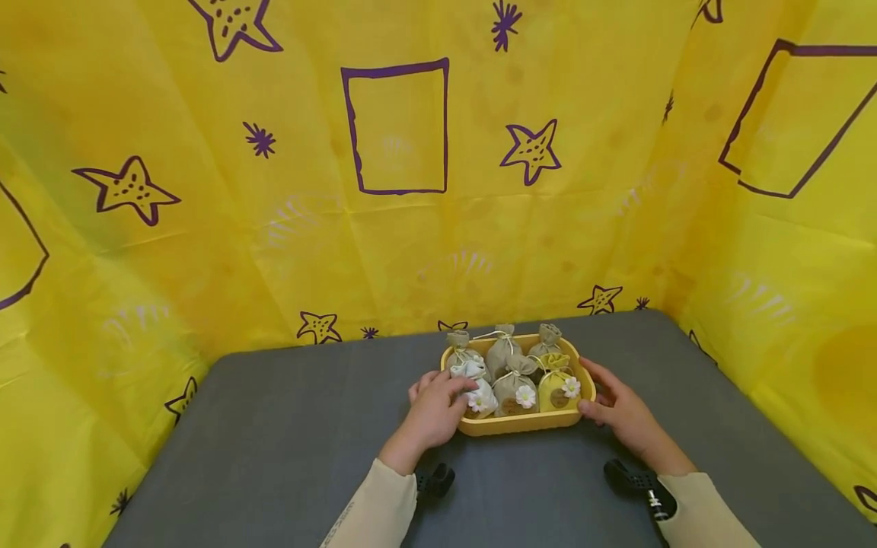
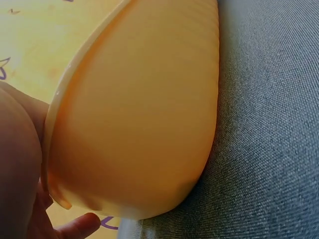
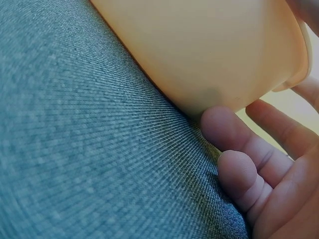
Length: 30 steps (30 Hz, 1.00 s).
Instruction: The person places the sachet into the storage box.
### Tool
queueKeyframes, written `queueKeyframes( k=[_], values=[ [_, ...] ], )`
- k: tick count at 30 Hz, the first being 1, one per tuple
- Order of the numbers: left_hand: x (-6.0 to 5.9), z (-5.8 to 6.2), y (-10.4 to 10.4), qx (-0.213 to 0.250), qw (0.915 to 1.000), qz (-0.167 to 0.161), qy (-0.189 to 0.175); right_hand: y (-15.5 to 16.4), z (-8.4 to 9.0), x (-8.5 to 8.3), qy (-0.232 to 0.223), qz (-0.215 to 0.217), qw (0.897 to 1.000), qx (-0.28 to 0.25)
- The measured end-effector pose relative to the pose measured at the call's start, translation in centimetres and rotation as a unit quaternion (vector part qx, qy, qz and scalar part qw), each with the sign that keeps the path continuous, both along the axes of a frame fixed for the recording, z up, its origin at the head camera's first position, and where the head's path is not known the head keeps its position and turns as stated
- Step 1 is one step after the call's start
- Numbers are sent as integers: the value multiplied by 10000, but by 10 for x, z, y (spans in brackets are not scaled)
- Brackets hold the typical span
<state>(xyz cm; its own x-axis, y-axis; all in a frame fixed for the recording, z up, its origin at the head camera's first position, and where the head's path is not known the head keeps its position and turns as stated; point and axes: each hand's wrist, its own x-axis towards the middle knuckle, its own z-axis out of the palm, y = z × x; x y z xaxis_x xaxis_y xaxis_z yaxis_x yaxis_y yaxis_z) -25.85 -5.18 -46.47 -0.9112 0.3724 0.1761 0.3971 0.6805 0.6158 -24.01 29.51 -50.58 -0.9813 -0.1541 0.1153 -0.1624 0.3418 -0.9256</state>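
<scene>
Tray (image 1: 518, 423) sits crosswise between my hands: left hand (image 1: 435, 412) grips its left end, right hand (image 1: 619, 412) cups its right end with loosely spread fingers.

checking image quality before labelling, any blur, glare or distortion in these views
Head view: even light, no glare, wide-angle bending at the edges, pouches small. Left wrist: the yellow tray fills the frame, soft and close. Right wrist: fingers blurred, grey table cloth weave sharper.

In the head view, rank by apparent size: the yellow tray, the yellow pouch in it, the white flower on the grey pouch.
1. Yellow tray, clearly largest.
2. Yellow pouch, a fraction of the tray.
3. White flower, smallest.
All three lie at a similar distance, so the order is safe.
</scene>
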Motion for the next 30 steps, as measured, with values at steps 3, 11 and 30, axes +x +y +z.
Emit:
queueKeyframes(
  k=[3,11,30],
  values=[
    [-1,2,1,-71,9998,-149,59,1,2,0,66,19,10000,61],
    [-2,2,0,-181,9993,-311,61,0,4,-1,-4,8,10000,-31],
    [-3,-3,-3,-199,9995,-252,75,-1,0,-1,11,20,10000,-89]
  ],
)
